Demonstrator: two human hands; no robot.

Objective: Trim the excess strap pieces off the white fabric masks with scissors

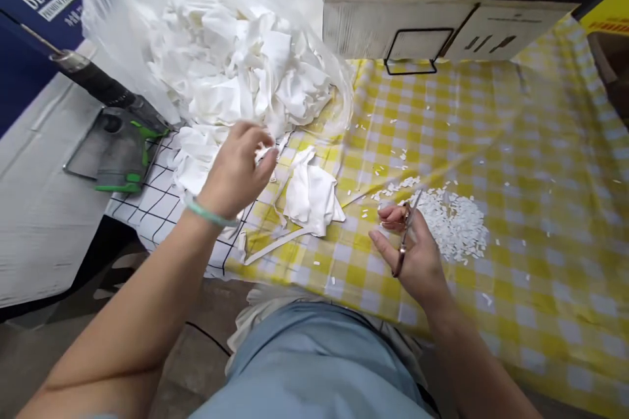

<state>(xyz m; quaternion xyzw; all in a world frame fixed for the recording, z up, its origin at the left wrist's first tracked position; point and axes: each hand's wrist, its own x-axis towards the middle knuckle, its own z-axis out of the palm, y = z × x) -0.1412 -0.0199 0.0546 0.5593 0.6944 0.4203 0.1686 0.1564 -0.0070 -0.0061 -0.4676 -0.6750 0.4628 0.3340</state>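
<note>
In the head view, the loose white bits (457,226) just beside the right hand (422,262) could scatter across the bench (531,118) if that wrist swept sideways. The bare scissors (403,250) blades might also prick should the hands cross. The left hand (236,170) is half curled near white cloth scraps (310,193); blur hides whether it grips any. The right holds the scissors loosely, thumb and fingers parted.

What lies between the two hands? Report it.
In the head view, white cloth lies on the tablecloth between the left hand and the right, with a few small white bits nearer the right.
</note>
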